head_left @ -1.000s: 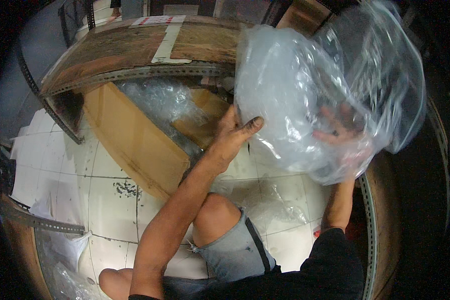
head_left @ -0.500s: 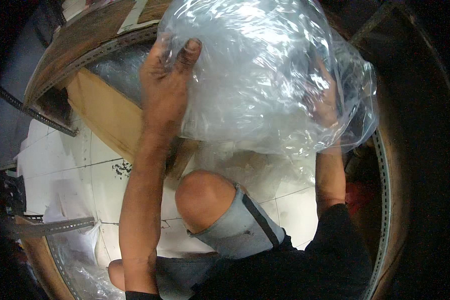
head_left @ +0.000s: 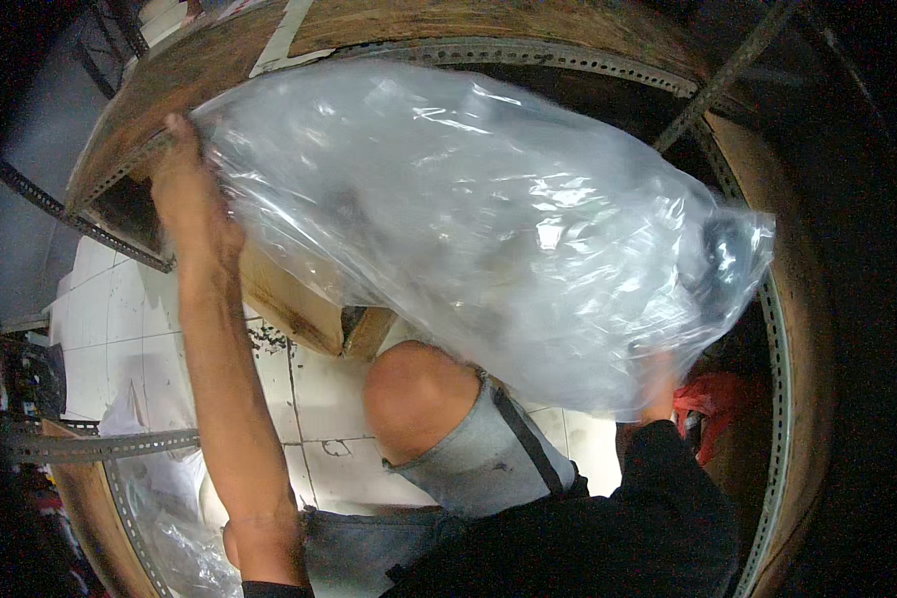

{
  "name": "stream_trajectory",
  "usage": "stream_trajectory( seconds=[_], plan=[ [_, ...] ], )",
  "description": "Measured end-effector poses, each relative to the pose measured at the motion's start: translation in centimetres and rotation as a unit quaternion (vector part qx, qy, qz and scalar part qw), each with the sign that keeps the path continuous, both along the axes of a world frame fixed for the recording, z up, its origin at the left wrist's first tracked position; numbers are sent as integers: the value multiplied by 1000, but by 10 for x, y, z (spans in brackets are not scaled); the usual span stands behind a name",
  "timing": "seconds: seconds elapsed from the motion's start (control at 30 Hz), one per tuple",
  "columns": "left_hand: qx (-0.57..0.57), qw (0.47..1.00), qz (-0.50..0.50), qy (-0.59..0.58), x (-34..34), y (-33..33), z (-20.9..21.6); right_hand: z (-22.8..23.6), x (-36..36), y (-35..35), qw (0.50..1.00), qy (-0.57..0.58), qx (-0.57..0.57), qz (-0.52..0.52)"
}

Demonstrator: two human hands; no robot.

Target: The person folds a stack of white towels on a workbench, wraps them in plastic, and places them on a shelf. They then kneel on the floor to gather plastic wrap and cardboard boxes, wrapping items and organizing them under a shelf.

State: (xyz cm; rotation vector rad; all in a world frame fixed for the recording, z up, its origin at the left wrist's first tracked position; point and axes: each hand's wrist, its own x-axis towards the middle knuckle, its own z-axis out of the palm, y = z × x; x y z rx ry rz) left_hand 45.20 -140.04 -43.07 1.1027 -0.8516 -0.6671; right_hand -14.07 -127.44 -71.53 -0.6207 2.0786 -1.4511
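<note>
A large clear plastic bag (head_left: 488,209), puffed and shiny, spreads across the upper middle between my two arms. At its left end my left hand (head_left: 191,194) is closed on the plastic, one digit pointing up past the edge. My right hand (head_left: 658,377) is under the lower right part of the bag. Only a blurred patch of it shows through the film, and its fingers are hidden. The bag's gathered right corner sticks out beyond that hand.
Perforated metal shelf frames (head_left: 528,52) with wooden boards (head_left: 179,85) surround me. A wooden piece (head_left: 294,309) lies below the bag on white floor tiles (head_left: 159,359). A red plastic bag (head_left: 706,407) sits at the right, and more clear plastic (head_left: 184,528) lies lower left.
My left hand has moved left and slightly down, and my right hand down toward me. Between them the bunched bag has spread wider and lower, uncovering the shelf edge behind it.
</note>
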Motion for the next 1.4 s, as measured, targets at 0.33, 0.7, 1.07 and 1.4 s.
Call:
stream_trajectory(
  seconds=[0.33,0.7,1.07,1.4],
  plan=[
    [-94,993,29,63,118,38,26,-47,-50,66,993,-23,94,-72],
    [-115,993,27,-8,274,136,67,2,110,10,908,276,249,192],
    [-153,957,-168,183,224,167,67,253,401,-104,801,57,-244,543],
    [-183,869,371,-272,298,280,56,340,537,-92,655,266,-509,491]
  ],
)
